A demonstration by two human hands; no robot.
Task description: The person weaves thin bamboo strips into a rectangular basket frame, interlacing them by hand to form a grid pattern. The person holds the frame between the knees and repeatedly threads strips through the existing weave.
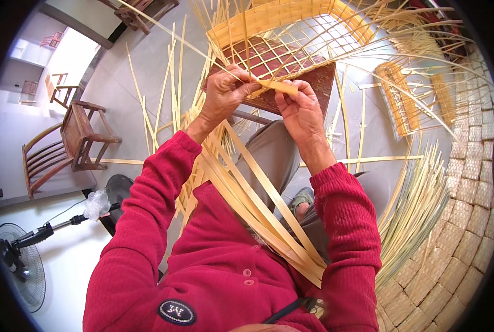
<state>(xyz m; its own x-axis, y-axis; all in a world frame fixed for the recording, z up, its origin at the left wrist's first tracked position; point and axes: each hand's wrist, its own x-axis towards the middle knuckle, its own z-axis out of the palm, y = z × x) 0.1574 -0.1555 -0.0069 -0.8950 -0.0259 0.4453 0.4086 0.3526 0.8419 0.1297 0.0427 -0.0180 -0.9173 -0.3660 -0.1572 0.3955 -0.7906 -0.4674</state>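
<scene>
A partly woven bamboo basket with a lattice bottom and a yellow woven side rests on a dark red wooden stool in front of me. At its near edge, my left hand pinches a thin strip close to the rim. My right hand grips the flat bamboo strip between thumb and fingers, and this strip runs across to the left fingertips. Long loose splints fan out from the basket to the right. Across my lap lies a bundle of wide bamboo strips.
On the left stand a wooden chair and a floor fan. Thin splints are heaped at the right, beside a wall of stacked woven blocks. A small woven piece sits on the floor, among scattered strips.
</scene>
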